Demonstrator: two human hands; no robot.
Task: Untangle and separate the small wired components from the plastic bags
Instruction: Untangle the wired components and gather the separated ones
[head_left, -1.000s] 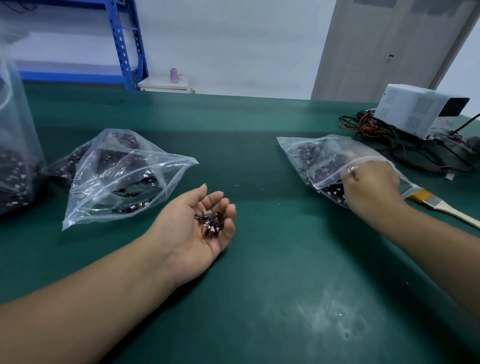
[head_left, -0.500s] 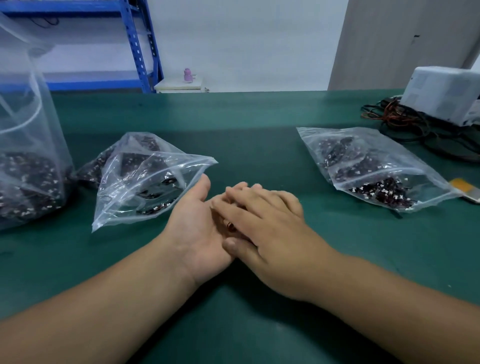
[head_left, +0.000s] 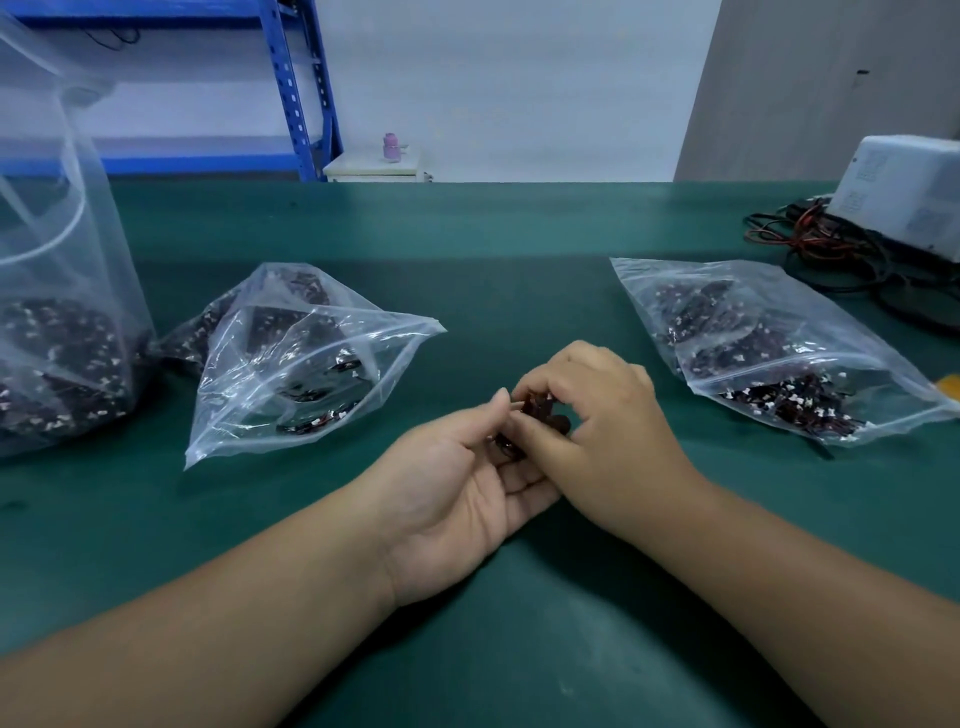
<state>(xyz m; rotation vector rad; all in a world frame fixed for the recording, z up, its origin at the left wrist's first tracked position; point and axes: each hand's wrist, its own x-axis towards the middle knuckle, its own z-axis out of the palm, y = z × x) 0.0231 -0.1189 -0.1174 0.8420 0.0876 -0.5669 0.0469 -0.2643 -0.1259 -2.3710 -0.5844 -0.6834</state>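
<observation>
The left hand (head_left: 462, 499) lies palm up with its back on the table (head_left: 519, 234). Its fingers are curled into a cup and its thumb is tipped inward against a clump of wired components (head_left: 537, 410), which it holds from below. The right hand (head_left: 602, 431) comes in from the right and above, knuckles up, its fingertips curled down and pinching the same clump from the top. The dark tangle therefore sits between the two hands, touching both, just above the table and straight ahead of the person. It seems to trail from the right fingertips down and leftward along the left fingers, but its wires are too small and too hidden for a clear long axis. As a judgement, pulling one piece free depends on that split: the left hand anchors the clump while the right draws pieces up and to the right. Just left of the left hand lies an open zip bag (head_left: 311, 364), its mouth turned toward the hands and a few dark components inside. Farther left, a tall bag (head_left: 62, 291) stands upright with a deep heap of them in its bottom. To the right of the right hand a flat bag (head_left: 769, 364) lies on its side, well filled, with components crowded at its near end. Beyond that bag are loose cables (head_left: 831, 249) and a white box-shaped device (head_left: 904, 192).
</observation>
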